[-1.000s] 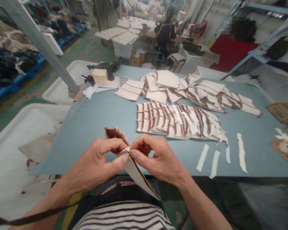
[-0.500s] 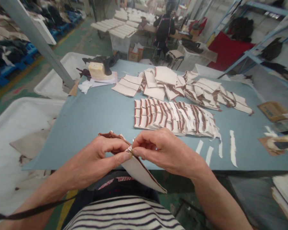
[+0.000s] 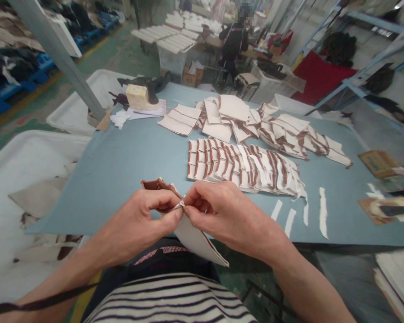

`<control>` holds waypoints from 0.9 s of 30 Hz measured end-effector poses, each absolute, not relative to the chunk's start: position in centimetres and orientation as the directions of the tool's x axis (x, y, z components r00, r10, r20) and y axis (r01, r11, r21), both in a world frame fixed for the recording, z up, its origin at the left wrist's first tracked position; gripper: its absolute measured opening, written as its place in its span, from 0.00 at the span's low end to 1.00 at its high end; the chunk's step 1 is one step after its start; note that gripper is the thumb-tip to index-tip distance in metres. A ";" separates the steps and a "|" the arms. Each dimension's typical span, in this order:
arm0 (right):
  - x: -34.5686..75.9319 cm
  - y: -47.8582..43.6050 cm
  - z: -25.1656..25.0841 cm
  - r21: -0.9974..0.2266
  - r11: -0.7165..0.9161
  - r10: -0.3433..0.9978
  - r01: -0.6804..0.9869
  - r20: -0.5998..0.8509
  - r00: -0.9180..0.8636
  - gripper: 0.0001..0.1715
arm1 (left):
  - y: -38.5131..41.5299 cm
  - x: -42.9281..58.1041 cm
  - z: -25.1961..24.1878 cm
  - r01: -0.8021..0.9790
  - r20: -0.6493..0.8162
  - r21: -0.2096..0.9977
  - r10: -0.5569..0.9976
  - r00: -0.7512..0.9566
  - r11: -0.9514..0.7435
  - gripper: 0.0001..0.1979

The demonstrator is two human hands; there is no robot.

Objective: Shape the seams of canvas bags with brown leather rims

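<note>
A cream fabric piece with brown edging (image 3: 198,240) hangs from my fingers over the table's front edge. Its brown-lined end shows above my left hand (image 3: 155,211), whose thumb and forefinger pinch the edge. My right hand (image 3: 218,208) pinches the same edge close beside the left fingertips. A tiny shiny bit shows between the fingertips, too small to name. Beyond my hands lies an overlapping row of similar cream pieces (image 3: 218,161) with brown edges. White strips (image 3: 264,172) rest on that row, and a loose white strip (image 3: 323,213) lies to its right.
Behind the row is a loose heap of cream pieces (image 3: 234,110) on the blue-grey table (image 3: 128,157). A yellowish block (image 3: 141,96) stands at the back left. White bins (image 3: 30,157) stand left; a grey post (image 3: 60,58) rises there. A person (image 3: 234,42) sits farther back.
The view has shifted slightly. Both hands keep their pinch on the fabric piece, and its brown-lined end now shows a little more. The hanging end has moved slightly left and up.
</note>
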State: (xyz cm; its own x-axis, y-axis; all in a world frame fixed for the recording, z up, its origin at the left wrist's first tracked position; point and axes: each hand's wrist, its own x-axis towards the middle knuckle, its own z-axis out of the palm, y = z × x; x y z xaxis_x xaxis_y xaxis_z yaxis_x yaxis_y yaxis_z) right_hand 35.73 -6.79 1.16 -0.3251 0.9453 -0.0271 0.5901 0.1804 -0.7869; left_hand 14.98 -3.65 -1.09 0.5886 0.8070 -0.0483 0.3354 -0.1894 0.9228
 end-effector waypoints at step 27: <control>35.3 -4.2 -1.4 -0.945 -0.240 0.844 0.224 -0.317 -0.434 0.03 | -2.6 13.6 -2.3 0.321 -0.059 0.926 0.767 0.640 -0.197 0.16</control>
State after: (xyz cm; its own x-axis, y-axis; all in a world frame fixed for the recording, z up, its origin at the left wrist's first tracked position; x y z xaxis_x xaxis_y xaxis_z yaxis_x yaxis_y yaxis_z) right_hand 35.31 -4.22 -1.42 -0.4335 0.8436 -0.3169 0.2242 -0.2396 -0.9446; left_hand 13.61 -2.59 -2.35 0.6396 0.7665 -0.0585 0.3209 -0.1970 0.9264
